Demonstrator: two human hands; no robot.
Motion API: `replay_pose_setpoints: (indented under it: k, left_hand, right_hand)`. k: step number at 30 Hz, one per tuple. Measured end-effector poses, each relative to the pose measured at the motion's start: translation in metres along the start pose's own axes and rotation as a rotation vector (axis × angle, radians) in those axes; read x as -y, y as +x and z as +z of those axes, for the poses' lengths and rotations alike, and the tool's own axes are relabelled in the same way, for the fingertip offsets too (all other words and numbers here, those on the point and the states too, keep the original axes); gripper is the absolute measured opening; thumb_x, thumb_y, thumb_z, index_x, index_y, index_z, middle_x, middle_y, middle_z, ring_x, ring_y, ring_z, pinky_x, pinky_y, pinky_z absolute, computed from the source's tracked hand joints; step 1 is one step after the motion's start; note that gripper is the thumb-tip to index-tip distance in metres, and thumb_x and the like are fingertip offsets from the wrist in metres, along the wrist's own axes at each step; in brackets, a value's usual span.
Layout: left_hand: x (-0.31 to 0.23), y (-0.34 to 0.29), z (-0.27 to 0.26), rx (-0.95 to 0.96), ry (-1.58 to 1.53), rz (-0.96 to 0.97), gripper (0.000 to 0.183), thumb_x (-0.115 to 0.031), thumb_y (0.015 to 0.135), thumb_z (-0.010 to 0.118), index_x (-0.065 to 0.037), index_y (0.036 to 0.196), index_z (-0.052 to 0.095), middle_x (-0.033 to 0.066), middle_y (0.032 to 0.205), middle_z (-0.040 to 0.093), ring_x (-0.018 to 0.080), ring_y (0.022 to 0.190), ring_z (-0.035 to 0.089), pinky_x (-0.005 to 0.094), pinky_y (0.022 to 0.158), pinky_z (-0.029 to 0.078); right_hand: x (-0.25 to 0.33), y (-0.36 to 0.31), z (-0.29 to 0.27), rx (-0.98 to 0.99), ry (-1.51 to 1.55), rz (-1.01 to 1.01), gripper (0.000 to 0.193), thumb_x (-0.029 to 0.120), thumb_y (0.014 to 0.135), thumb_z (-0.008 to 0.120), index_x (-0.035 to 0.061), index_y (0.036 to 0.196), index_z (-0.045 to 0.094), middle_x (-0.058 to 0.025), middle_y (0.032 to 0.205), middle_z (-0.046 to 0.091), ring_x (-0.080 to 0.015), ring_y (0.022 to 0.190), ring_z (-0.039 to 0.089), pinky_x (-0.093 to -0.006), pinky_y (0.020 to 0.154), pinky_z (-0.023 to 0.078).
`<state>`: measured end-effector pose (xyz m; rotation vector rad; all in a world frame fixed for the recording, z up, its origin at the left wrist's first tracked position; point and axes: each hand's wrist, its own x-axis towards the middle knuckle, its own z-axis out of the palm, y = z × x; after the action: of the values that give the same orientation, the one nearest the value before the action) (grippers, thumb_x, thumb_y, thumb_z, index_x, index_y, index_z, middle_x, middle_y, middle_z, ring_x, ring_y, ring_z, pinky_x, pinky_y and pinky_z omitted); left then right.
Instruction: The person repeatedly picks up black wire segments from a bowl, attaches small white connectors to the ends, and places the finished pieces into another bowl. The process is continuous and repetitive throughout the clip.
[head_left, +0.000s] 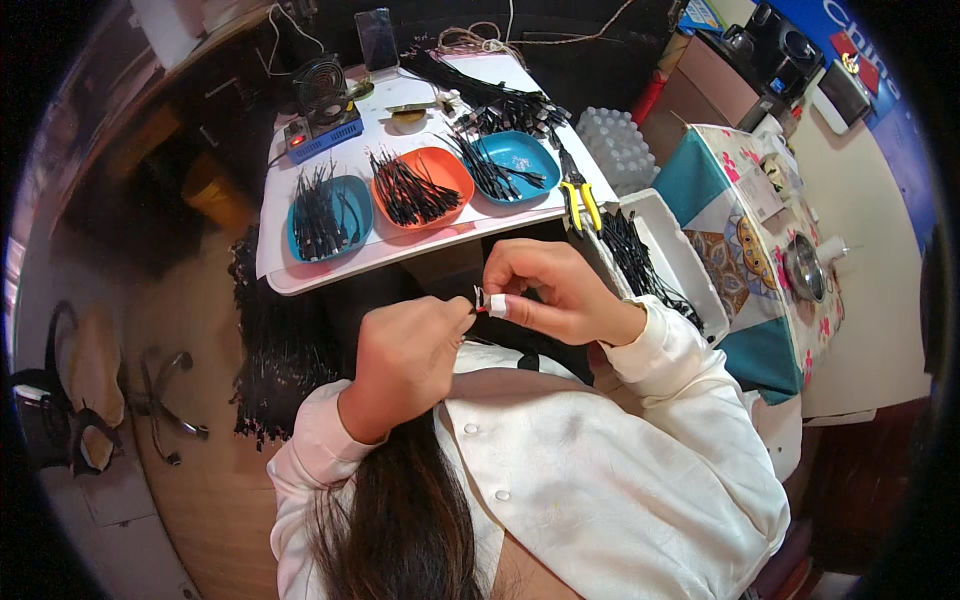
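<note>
Both hands meet in front of my chest, just off the near edge of the white table. My left hand (405, 350) is closed, its thumb and finger pinching the end of a thin cable (481, 307) with fine wires, a red one among them. Opposite it, my right hand (550, 290) pinches at the same wire ends; a white wrap (497, 305) covers its thumb tip. The rest of the cable is hidden by my left hand. Beyond my hands, a blue bowl (366, 210), an orange bowl (457, 172) and another blue bowl (525, 153) hold short black cables.
A yellow-handled wire stripper (580, 207) lies at the table's right edge. Right of it stands a white foam box (708, 300) with black cables. A blue device (325, 138) sits at the back left. Many black cables (285, 350) hang at left.
</note>
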<state>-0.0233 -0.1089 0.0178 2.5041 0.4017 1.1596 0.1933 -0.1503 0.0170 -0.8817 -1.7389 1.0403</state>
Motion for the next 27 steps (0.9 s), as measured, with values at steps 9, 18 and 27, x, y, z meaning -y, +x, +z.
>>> replay_pose_setpoints:
  k: [9,18,27]
  left_hand:
    - [0.009,-0.01,0.005,-0.051,0.017,0.093,0.019,0.002,0.075,0.068,0.005,0.094,0.066,0.0116,0.072,0.062,0.0227,0.058,0.059,0.0301,0.051,0.046]
    - [0.002,-0.013,0.007,-0.01,-0.468,-0.37,0.01,0.002,0.085,0.066,0.007,0.093,0.068,0.01,0.07,0.064,0.0128,0.058,0.06,0.0233,0.053,0.045]
    - [0.013,-0.016,0.016,0.037,-0.158,-0.058,0.013,0.002,0.082,0.067,0.003,0.095,0.067,0.0111,0.069,0.062,0.0177,0.058,0.06,0.026,0.053,0.044]
  right_hand:
    - [-0.007,-0.018,0.02,-0.173,0.378,0.279,0.009,0.007,0.089,0.067,0.0,0.095,0.063,-0.0029,0.084,0.059,-0.0119,0.076,0.057,-0.0254,0.066,0.046]
    - [0.001,-0.008,0.013,-0.249,-0.901,-0.582,0.027,0.007,0.072,0.076,0.0038,0.096,0.063,-0.0067,0.094,0.059,-0.0249,0.081,0.059,-0.0351,0.07,0.046]
    - [0.001,-0.021,0.01,0.005,0.335,0.396,0.015,0.013,0.094,0.063,0.0003,0.101,0.059,-0.0061,0.083,0.06,-0.0098,0.079,0.054,-0.022,0.071,0.043]
